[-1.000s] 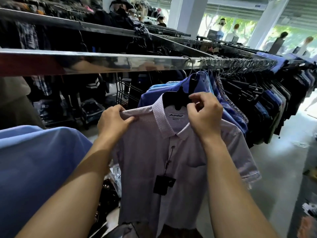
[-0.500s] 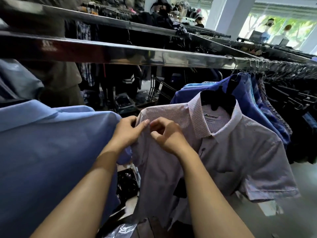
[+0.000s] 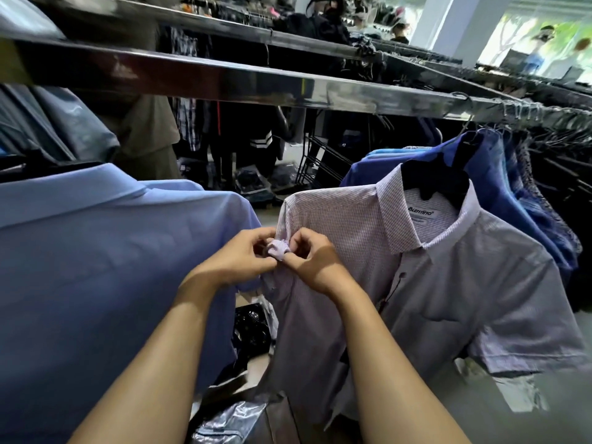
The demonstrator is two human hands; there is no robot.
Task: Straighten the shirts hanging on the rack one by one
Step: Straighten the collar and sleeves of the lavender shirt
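Fingers (image 3: 261, 233) of the left hand (image 3: 238, 257) and fingers (image 3: 299, 238) of the right hand (image 3: 315, 264) meet in the middle of the head view. Both sets are curled in tight, and they pinch between them a small bunched wad of the sleeve (image 3: 278, 249) of a pale lilac shirt (image 3: 448, 283). The two hands are almost knuckle to knuckle, and the crumpled cloth shows in the narrow gap between the fingertips. Both forearms run up from the lower edge of the view.

The lilac shirt spreads out to the right of the fingers and below them. Its shoulder seam sits just above the pinch and its buttoned front falls away to the lower right. Up and to the right of the fingers, its collar stands open around a black hanger (image 3: 432, 181), with a white neck label (image 3: 421, 213) inside. Its other short sleeve hangs far right of the fingers.

Well above the fingers a shiny metal rail (image 3: 288, 88) crosses the view, and the hanger's hook reaches up to it on the right. Beyond the lilac shirt, farther right of the fingers, hang dark blue shirts (image 3: 499, 174), packed close together. Left of the fingers a light blue shirt (image 3: 96, 251) fills much of the view, its edge just beside the left hand. Below the fingers, between the forearms, lies crinkled clear plastic (image 3: 224, 424). More racks of dark clothes stand behind the rail, blurred.
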